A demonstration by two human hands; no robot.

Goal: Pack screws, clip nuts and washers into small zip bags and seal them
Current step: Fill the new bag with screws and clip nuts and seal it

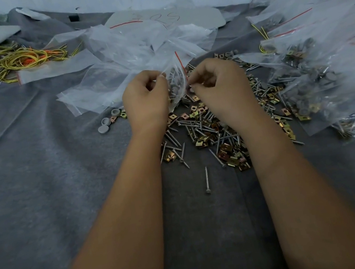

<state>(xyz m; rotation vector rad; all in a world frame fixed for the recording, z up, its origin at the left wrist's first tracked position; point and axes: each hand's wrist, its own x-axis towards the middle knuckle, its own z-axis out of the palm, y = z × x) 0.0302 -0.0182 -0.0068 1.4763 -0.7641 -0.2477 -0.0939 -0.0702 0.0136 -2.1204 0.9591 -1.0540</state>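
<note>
— What could go wrong here?
— The small zip bag point(176, 80) hangs over the loose pile of screws and clip nuts point(209, 133) at 6 o'clock – an unsealed gap would likely spill it.
— The hands?
— Left hand point(146, 99) and right hand point(217, 85) pinch its mouth from 9 and 3, fingers curled; filled bags point(317, 78) lie toward 2 o'clock

Two hands point(146, 99), one held bag point(175, 80)
</note>
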